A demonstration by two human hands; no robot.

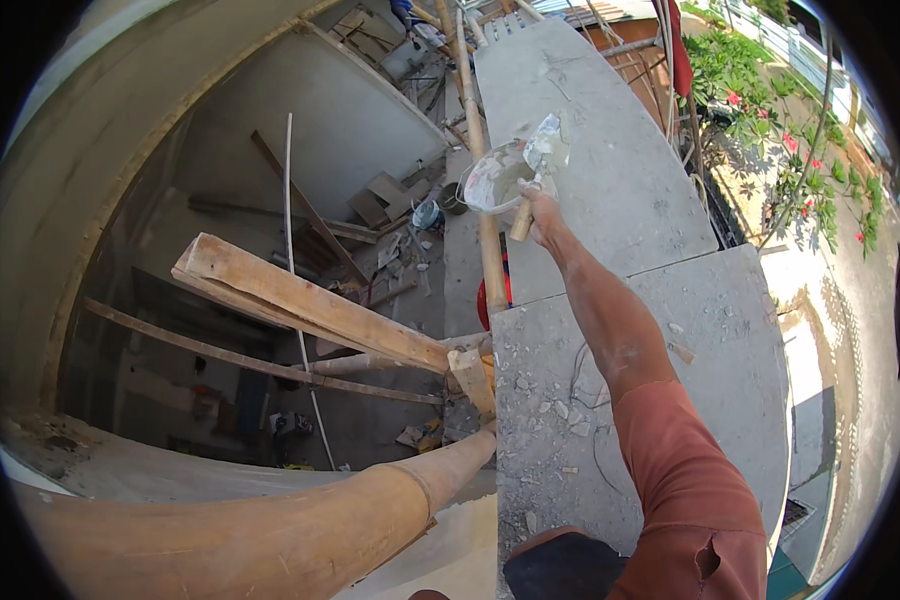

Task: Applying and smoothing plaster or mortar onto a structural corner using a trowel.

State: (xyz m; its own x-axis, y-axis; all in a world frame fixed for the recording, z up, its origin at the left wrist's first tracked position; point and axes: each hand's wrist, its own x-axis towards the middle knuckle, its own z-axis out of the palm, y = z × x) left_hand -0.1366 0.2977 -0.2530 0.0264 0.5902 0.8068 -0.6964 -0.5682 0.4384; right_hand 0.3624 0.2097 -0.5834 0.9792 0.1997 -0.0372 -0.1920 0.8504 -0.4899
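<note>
My right hand is closed around the wooden handle of a trowel, with my arm stretched forward over the grey boards. The pale, mortar-coated blade points away from me. A white, mortar-smeared bucket is just beside my fingers, over a vertical-running bamboo pole along the boards' left edge; whether my hand also touches its rim I cannot tell. My left hand is out of view.
Grey boards bear rubble near my feet. Left is a drop to a littered lower floor, crossed by timbers. A large bamboo pole lies near me. Flowering plants are at right; someone in blue is far off.
</note>
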